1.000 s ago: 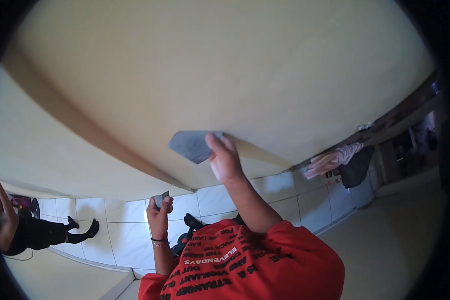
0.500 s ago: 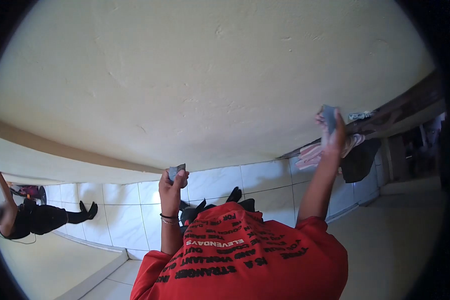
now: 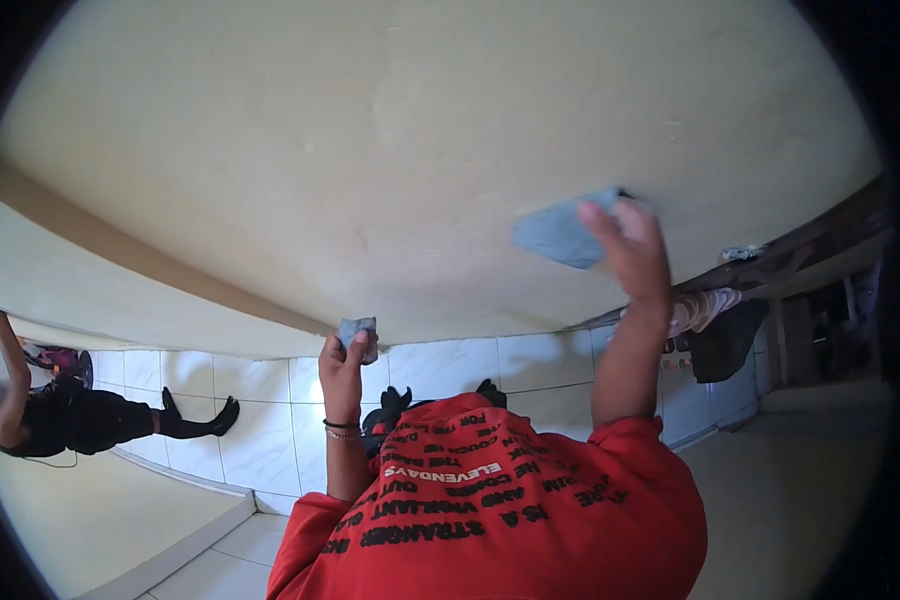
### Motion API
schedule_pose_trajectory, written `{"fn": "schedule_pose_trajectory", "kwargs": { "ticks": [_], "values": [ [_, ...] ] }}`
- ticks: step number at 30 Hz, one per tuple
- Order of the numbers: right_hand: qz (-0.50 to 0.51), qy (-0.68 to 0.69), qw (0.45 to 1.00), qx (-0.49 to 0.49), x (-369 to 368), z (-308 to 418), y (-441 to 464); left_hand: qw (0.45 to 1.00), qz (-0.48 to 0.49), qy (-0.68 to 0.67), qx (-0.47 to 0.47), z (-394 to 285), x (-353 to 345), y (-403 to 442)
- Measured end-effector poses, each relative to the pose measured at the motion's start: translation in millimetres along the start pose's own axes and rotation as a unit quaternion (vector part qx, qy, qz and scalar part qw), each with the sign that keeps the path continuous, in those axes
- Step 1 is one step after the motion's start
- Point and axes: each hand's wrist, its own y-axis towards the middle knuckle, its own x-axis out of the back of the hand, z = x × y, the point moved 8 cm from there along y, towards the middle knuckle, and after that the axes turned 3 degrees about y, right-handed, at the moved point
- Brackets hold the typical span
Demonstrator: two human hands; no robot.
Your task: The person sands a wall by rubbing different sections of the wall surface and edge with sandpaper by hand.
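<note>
My right hand [image 3: 638, 255] is raised against the cream wall [image 3: 370, 150], thumb and fingers on a blue-grey piece of sandpaper [image 3: 560, 235]. The sheet lies spread toward the left, and a dark patch shows at its upper corner. Lower down, my left hand [image 3: 340, 375] pinches a smaller, folded grey piece of sandpaper [image 3: 358, 332] close to the wall's bottom edge. A dark band and a bracelet circle the left wrist.
Another person [image 3: 80, 415] in dark clothes is at the far left, one arm raised to the wall. White floor tiles [image 3: 260, 390] run along the wall's foot. Striped cloth [image 3: 705, 310] and a dark item [image 3: 727, 345] lie right, by a brown ledge [image 3: 820, 235] bearing a small crumpled object [image 3: 743, 253].
My right hand has moved left, and its sandpaper now lies spread over the wall. My left hand stays nearly in place. The view has shifted slightly.
</note>
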Motion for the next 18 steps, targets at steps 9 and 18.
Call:
{"fn": "schedule_pose_trajectory", "kwargs": {
  "ticks": [9,18],
  "values": [
    [0.072,-0.119,0.983,0.124,-225.7,66.1,4.0,0.999,0.012,0.025,0.029,19.2,73.1,12.4],
    [0.064,0.343,0.936,-0.046,-231.0,25.7,-3.7,1.0,0.016,0.005,0.01,-11.4,49.3,17.1]
  ]
}}
